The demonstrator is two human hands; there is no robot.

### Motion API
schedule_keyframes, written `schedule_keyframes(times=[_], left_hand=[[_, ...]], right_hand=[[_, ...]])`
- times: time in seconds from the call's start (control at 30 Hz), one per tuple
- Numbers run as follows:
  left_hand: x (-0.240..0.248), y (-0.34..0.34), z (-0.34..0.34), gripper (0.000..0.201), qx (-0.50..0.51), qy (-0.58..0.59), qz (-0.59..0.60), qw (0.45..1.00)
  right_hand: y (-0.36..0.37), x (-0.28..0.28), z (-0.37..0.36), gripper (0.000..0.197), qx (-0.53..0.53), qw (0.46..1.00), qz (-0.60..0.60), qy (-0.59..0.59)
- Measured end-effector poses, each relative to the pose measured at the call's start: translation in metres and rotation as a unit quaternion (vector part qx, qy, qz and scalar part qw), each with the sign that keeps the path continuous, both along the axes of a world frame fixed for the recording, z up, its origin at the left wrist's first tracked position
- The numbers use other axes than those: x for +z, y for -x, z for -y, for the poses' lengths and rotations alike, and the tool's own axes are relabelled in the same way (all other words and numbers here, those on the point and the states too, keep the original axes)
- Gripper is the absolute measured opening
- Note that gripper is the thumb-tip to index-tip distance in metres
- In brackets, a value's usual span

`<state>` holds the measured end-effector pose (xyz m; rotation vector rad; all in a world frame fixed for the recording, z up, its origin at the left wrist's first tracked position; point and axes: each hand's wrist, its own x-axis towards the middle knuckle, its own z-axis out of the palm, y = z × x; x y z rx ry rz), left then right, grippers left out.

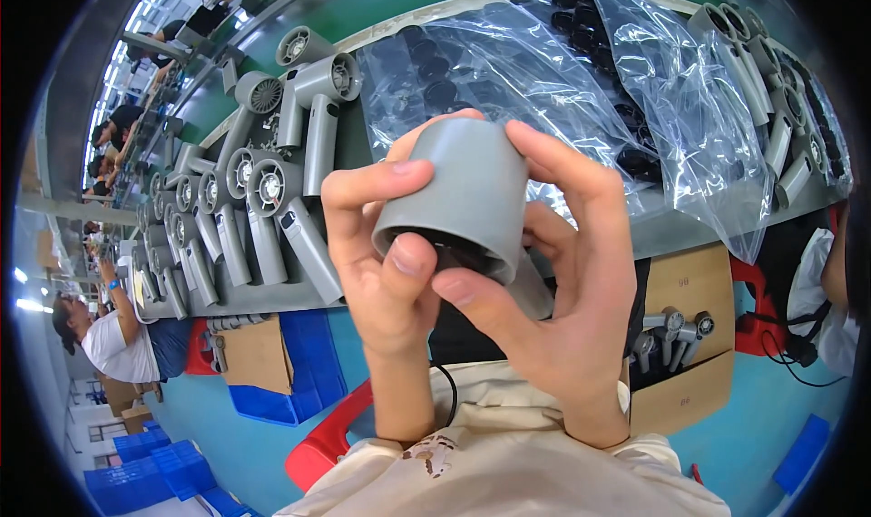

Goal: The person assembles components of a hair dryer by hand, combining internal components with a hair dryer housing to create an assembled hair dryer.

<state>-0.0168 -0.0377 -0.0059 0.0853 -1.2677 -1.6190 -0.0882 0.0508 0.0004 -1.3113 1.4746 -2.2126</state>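
Close in front of me is a grey handheld fan (467,177), its round head raised above the table's near edge with the open rim tilted toward me. My left hand (376,281) grips the head from the left, thumb at the rim and fingers around the side. From the right, my right hand (572,299) closes on the same head, its thumb pressed at the lower rim. Something black shows in the opening, mostly hidden behind both thumbs. Part of the grey handle appears under the right palm; the rest is covered.
Several grey fans (272,186) lie crowded on the table's left, more (767,73) at the far right. Clear plastic sheeting (508,63) covers black round parts. Below are a cardboard box (685,399) holding fans, a blue crate (318,363) and a red stool (327,440). A person (127,340) sits left.
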Motion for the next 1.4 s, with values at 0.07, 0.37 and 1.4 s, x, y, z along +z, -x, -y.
schedule_keyframes(times=[0.07, 0.37, 1.4], left_hand=[[-0.005, -0.005, 0.023, 0.044, -0.132, 0.127, -0.018, 0.983], [0.060, -0.036, 0.035, 0.035, -0.255, 0.337, 0.295, 0.857], [-0.007, -0.106, -0.038, 0.032, -0.142, 0.285, 0.369, 0.873]], right_hand=[[0.004, 0.005, -0.007, 0.076, 0.055, 0.994, 0.065, -0.065], [0.005, 0.018, -0.040, 0.069, 0.165, 0.957, 0.031, -0.237], [-0.046, -0.060, -0.081, 0.081, 0.259, 0.924, 0.114, -0.256]])
